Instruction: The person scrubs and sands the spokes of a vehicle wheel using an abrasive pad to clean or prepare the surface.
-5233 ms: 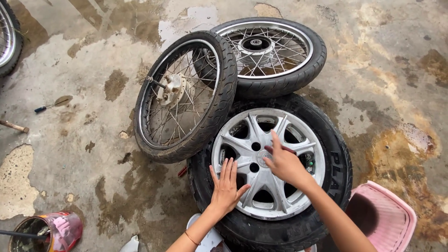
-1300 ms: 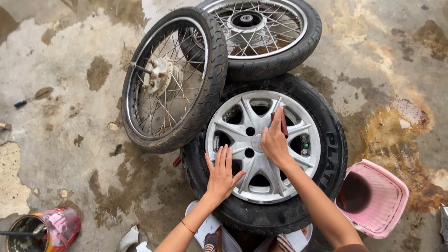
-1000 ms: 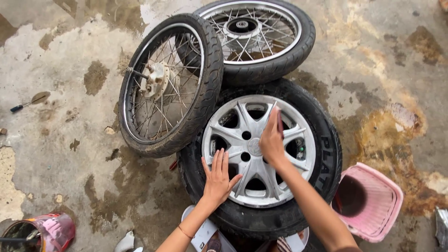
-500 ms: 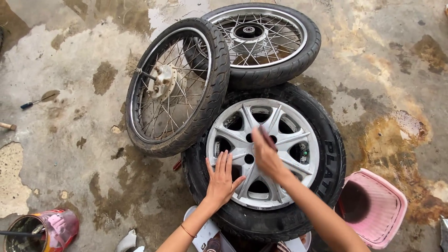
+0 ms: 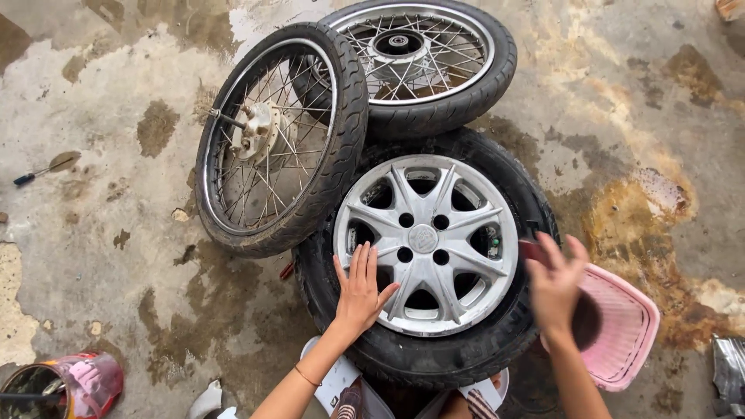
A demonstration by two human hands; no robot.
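Lower centre of the frame: a car wheel (image 5: 425, 240) lies flat on wet, stained concrete (image 5: 116, 155); its silver alloy rim has 7 smooth spokes around a hub with 5 bolt holes, set in a thick black rubber tyre (image 5: 434, 361) with a matt, dusty sidewall. The left hand (image 5: 361, 291) rests palm down on the rim's lower-left edge, fingers spread flat, gripping nothing; the right hand (image 5: 555, 287), blurred by motion, is at the tyre's right edge over a pink plastic basket (image 5: 625, 326), and whether it holds anything cannot be told, though a small reddish object shows at its fingers.

Upper left: a spoked motorcycle wheel (image 5: 279, 140) leans tilted, its lower edge on the ground and its right side against the car tyre; thin steel spokes, a projecting axle, ribbed tread. Top centre: a 2nd spoked wheel (image 5: 419, 62) lies flat, touching the car tyre.

Judged risks: the leaning wheel could slide or tip if the car tyre is shifted, since only contact holds it; the wet concrete offers poor footing; a flat palm could slip on the smooth alloy; the light basket could be knocked over by the moving hand.

Far left: a small screwdriver-like tool (image 5: 35, 172); lower left corner: a dirty container (image 5: 62, 384).
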